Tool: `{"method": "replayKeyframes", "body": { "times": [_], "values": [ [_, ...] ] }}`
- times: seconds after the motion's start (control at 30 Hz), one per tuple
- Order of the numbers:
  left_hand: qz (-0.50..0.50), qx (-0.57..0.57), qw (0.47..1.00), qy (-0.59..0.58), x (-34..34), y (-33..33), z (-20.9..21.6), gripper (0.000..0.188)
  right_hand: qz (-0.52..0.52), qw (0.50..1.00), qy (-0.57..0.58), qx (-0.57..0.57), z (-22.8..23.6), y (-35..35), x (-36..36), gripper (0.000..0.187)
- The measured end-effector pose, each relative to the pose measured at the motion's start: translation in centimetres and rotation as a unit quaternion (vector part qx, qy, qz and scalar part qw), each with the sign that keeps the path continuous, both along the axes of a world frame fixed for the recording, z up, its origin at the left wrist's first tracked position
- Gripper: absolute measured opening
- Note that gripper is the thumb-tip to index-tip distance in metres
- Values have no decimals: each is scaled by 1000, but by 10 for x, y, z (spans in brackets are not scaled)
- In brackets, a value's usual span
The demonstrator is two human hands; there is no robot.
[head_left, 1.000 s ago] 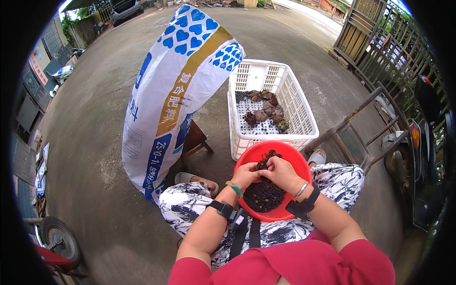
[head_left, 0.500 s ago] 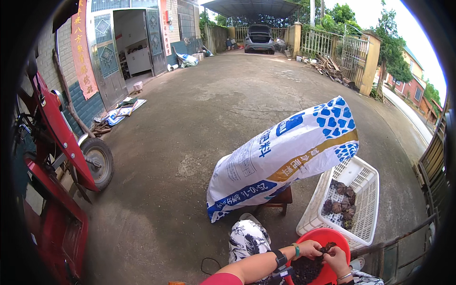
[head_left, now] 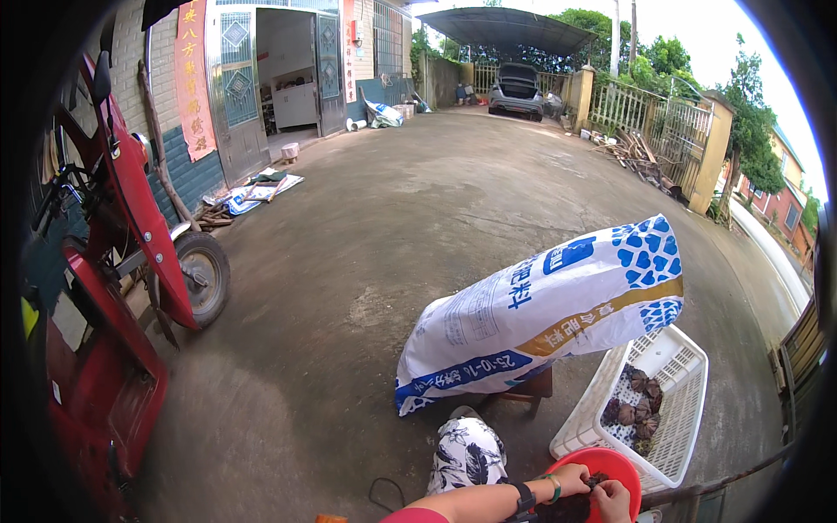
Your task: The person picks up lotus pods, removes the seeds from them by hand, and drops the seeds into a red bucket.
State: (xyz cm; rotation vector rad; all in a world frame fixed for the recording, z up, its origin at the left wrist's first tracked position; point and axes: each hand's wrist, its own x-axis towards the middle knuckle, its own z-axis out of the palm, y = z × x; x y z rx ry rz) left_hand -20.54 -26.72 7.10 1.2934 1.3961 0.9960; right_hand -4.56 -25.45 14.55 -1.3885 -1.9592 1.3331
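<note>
Over a red basin [head_left: 626,475], my left hand [head_left: 572,479] and my right hand [head_left: 613,499] meet, fingers pinched on a small dark brown dried pod [head_left: 596,480]. The pod is mostly covered by the fingers. Dark small pieces [head_left: 567,507] lie in the basin, partly behind my left forearm. Just beyond it stands a white plastic crate [head_left: 695,405] with slotted walls. Several round brown ribbed pods [head_left: 643,408] rest in it among darker bits.
A big white sack [head_left: 497,327] with blue and gold print leans over a brown wooden stool [head_left: 538,388], its top end at the crate. At left is a red three-wheeler [head_left: 139,227]. Farther off are an open doorway [head_left: 288,74] and a grey car [head_left: 516,91].
The view has tipped up and swung left, so the scene sits lower and farther right. Both hands stay together over the basin, still on the pod.
</note>
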Motion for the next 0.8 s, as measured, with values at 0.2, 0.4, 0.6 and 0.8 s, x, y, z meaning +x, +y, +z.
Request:
{"method": "replayKeyframes", "body": {
  "times": [0.2,0.4,0.6,0.8],
  "values": [
    [-21,13,999,34,-1,-15,-20,23,-16,995,-59,81,-14,-26,-21,18],
    [-81,19,993,-85,2,-18,-47,15,-3,999,-28,-33,-11,-34,-18,15],
    [-142,-63,974,-165,7,-20,-44,12,59,986,52,-145,13,-37,-10,11],
    [-64,-121,968,-211,12,1,-77,22,-16,984,97,-150,-26,-18,19,11]
  ]
}}
